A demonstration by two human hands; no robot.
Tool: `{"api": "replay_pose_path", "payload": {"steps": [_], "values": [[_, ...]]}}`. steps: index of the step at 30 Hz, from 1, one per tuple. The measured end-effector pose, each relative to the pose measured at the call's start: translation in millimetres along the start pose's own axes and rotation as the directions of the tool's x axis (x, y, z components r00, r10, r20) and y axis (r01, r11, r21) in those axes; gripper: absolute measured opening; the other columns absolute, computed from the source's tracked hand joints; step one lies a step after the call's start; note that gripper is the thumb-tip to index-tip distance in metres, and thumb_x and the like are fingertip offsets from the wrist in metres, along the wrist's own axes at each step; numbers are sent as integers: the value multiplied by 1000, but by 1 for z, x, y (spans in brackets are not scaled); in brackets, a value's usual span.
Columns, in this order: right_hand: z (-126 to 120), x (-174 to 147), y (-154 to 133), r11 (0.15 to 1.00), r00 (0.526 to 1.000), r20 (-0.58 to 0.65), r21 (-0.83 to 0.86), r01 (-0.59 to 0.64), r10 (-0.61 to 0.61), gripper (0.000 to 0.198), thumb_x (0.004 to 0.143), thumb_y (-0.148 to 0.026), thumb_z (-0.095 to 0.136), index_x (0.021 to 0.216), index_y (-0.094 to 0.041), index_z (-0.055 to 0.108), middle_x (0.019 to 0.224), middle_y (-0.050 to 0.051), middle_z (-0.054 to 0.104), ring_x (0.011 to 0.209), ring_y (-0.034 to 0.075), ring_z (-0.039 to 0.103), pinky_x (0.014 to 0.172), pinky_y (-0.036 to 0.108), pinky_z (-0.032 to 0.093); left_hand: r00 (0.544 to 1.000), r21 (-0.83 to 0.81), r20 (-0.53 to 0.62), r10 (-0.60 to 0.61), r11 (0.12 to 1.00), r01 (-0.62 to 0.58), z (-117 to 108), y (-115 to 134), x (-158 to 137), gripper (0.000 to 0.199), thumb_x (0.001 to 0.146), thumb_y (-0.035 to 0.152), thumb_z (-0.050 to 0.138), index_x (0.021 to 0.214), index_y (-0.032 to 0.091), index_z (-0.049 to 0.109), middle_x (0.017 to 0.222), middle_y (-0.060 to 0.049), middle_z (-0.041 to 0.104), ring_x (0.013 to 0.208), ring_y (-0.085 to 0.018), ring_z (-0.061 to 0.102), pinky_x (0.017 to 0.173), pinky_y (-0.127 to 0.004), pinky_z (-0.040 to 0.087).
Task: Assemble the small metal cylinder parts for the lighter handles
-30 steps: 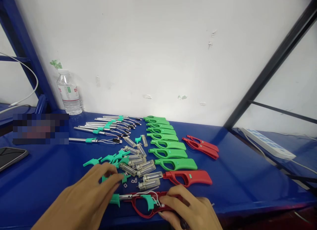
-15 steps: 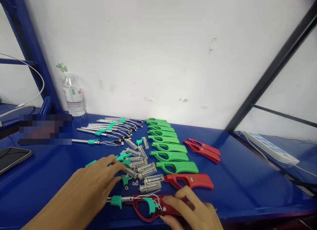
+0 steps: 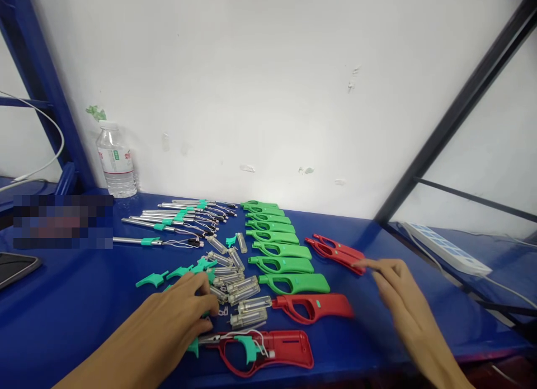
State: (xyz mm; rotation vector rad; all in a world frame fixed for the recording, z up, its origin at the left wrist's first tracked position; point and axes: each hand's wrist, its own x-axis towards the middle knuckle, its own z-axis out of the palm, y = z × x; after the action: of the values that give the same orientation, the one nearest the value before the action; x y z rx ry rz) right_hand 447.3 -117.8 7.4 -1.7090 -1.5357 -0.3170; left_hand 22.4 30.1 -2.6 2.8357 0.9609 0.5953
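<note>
- Head view, far left of both hands: a phone [image 3: 17,266] lies flat on the blue table [image 3: 84,311], and a water bottle [image 3: 114,161] stands upright by the wall.
- Beyond the left hand, a row of metal tubes [image 3: 168,218] with teal collars and thin wires lies on the table.
- The left hand [image 3: 180,313] rests palm down, fingers curled onto the pile of clear cylinders [image 3: 235,285]; whether it pinches one, I cannot tell.
- Teal triggers [image 3: 153,278] lie just left of its fingertips.
- Right below that hand sits the open red shell [image 3: 289,347], teal trigger, tube and white wire fitted inside, nobody touching it.
- Between the hands, a closed red handle [image 3: 319,306] lies flat, with a row of green handles [image 3: 281,249] stacked away behind it.
- The right hand [image 3: 398,291] hovers blurred, fingers spread and loose, holding nothing.
- Its fingertips point at two red handle halves [image 3: 335,249], very near them.
- Far right of it, a white power strip [image 3: 444,248].
</note>
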Motion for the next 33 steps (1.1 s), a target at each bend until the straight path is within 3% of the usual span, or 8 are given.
{"api": "replay_pose_path", "payload": {"steps": [7, 10, 12, 14, 18, 25, 28, 33], "values": [[25, 28, 31, 998, 998, 21, -30, 55, -54, 34, 113, -47, 56, 125, -27, 81, 114, 9, 77, 106, 31, 74, 99, 49, 57, 995, -41, 87, -52, 998, 56, -2, 1, 6, 24, 100, 16, 55, 89, 30, 72, 101, 3, 73, 84, -14, 74, 68, -23, 50], [23, 22, 1, 992, 992, -14, -17, 123, -124, 22, 113, -41, 61, 123, -29, 77, 118, 8, 77, 111, 30, 70, 100, 48, 53, 992, -52, 103, -77, 995, 82, -1, 3, 7, 21, 102, 19, 57, 90, 29, 71, 102, 1, 72, 84, -15, 71, 68, -24, 46], [23, 17, -35, 977, 977, 49, 39, 207, -209, 12, 114, -38, 65, 118, -34, 75, 112, 1, 78, 108, 25, 71, 99, 41, 53, 990, -62, 115, -83, 994, 91, -2, 5, 7, 23, 105, 21, 54, 93, 29, 71, 104, 0, 71, 83, -15, 71, 65, -25, 44], [27, 16, -75, 947, 926, 221, 173, 272, -306, 11, 117, -30, 63, 118, -34, 73, 113, -2, 78, 109, 22, 69, 101, 38, 52, 988, -75, 129, -83, 993, 94, -3, 6, 7, 24, 107, 23, 51, 97, 29, 71, 107, -1, 71, 84, -16, 72, 65, -26, 45], [45, 24, -134, 903, 750, 506, 278, 327, -427, 11, 116, -24, 65, 116, -29, 75, 113, -1, 74, 109, 23, 65, 97, 39, 50, 989, -104, 138, -53, 992, 68, -7, 7, 7, 24, 110, 24, 48, 106, 32, 71, 112, 1, 73, 97, -18, 75, 75, -28, 51], [72, 47, -162, 826, 559, 640, 230, 515, -527, 8, 112, -29, 72, 111, -28, 80, 104, -1, 71, 100, 23, 67, 93, 39, 55, 998, -96, 61, -14, 995, 20, -11, 8, 11, 24, 112, 26, 51, 104, 33, 73, 100, 5, 79, 92, -19, 76, 77, -29, 54], [80, 52, -171, 795, 512, 654, 242, 556, -557, 12, 112, -31, 72, 106, -27, 81, 107, 0, 72, 104, 24, 69, 98, 41, 56, 1000, -86, 27, 6, 996, -4, -18, 9, 14, 30, 110, 20, 51, 104, 33, 78, 102, 4, 81, 92, -19, 78, 79, -27, 58], [84, 53, -179, 776, 500, 640, 255, 577, -583, 19, 109, -44, 75, 107, -27, 82, 110, 1, 71, 106, 25, 70, 96, 42, 59, 997, -59, -66, 28, 998, -32, -35, 9, 11, 35, 105, 12, 48, 102, 30, 78, 104, 0, 82, 91, -16, 78, 82, -22, 59]]}}
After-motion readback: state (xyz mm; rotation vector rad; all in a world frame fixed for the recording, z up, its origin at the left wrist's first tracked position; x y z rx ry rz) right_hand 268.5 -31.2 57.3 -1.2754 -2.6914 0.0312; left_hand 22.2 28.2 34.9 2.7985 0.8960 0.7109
